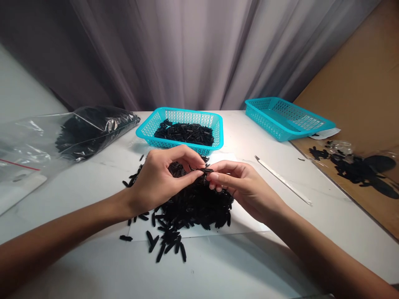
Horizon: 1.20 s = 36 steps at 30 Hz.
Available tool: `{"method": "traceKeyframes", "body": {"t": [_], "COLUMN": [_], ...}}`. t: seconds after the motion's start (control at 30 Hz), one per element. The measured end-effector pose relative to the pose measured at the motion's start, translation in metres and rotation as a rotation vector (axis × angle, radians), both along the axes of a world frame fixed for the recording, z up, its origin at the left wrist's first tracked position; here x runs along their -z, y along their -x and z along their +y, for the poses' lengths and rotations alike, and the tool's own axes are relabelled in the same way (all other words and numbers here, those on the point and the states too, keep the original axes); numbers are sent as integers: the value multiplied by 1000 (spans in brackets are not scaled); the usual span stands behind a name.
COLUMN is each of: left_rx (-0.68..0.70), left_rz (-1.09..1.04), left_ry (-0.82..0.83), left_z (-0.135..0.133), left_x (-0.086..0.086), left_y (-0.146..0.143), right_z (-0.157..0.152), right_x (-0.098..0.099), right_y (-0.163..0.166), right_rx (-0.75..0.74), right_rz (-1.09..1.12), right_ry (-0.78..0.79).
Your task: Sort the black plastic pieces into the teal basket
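Note:
Both hands meet above a heap of small black elongated pieces (193,211) that lies on a white sheet (249,226). Between the fingertips is one slim black piece (206,170). My left hand (165,172) pinches its left end with thumb and forefinger. At the other end, the thumb and fingers of my right hand (240,176) are closed on the same piece. The exact kind of these pieces cannot be made out. Part of the heap is hidden behind my hands.
Behind the heap stands a turquoise basket (143,132) holding more black pieces. Another turquoise basket (289,135) sits at the back right. A clear plastic bag (93,128) of black pieces lies left. A white craft knife (283,180) and black scraps (352,170) are on the right.

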State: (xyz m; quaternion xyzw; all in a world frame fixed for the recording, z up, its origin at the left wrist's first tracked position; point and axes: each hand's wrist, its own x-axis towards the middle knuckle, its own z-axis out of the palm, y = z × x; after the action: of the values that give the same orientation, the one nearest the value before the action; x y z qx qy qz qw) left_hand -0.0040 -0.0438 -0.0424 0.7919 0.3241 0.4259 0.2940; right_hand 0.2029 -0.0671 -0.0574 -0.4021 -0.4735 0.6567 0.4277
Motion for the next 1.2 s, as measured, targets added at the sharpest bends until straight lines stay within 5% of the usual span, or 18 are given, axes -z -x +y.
{"method": "traceKeyframes", "body": {"t": [0.23, 0.4, 0.5, 0.63, 0.8, 1.03, 1.2], "left_rx": [-32, -112, -130, -77, -48, -111, -62], "left_rz": [51, 225, 399, 621, 710, 677, 654], "left_ry": [-62, -74, -112, -211, -101, -20, -13], "left_z": [5, 16, 23, 30, 29, 23, 21], "left_x": [1, 7, 6, 3, 17, 41, 48], "left_y": [1, 3, 9, 28, 68, 106, 101], "right_z": [5, 72, 101, 86, 68, 108, 88], "right_x": [3, -20, -36, -28, -4, -16, -14], "right_y": [0, -2, 7, 23, 22, 17, 22], "right_rx": [25, 356, 334, 230, 207, 299, 228], "right_rz": [1, 143, 138, 39, -95, -60, -136], "right_ry": [0, -58, -54, -73, -150, -116, -123]}}
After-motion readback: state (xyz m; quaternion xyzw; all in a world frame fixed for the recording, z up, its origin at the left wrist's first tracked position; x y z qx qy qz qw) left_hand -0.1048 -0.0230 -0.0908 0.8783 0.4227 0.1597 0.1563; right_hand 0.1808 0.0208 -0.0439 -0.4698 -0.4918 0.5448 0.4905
